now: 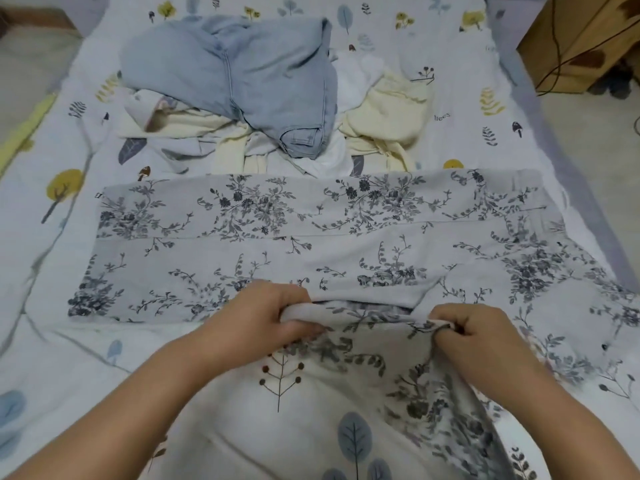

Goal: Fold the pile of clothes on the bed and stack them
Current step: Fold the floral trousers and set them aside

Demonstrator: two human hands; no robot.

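A grey garment with a dark floral print (311,237) lies spread flat across the bed in front of me. My left hand (263,317) grips its near edge, fingers curled round a fold of the cloth. My right hand (471,330) pinches the same edge a little to the right, and the cloth is lifted between them. Behind the garment sits the unfolded pile: light blue jeans (249,74) on top, cream clothes (388,116) and white clothes (349,81) around and under them.
The bed is covered by a white sheet printed with trees and leaves (52,271). A wooden cabinet (581,36) with a dark cable stands beyond the bed's far right corner. Floor shows at the left and right edges.
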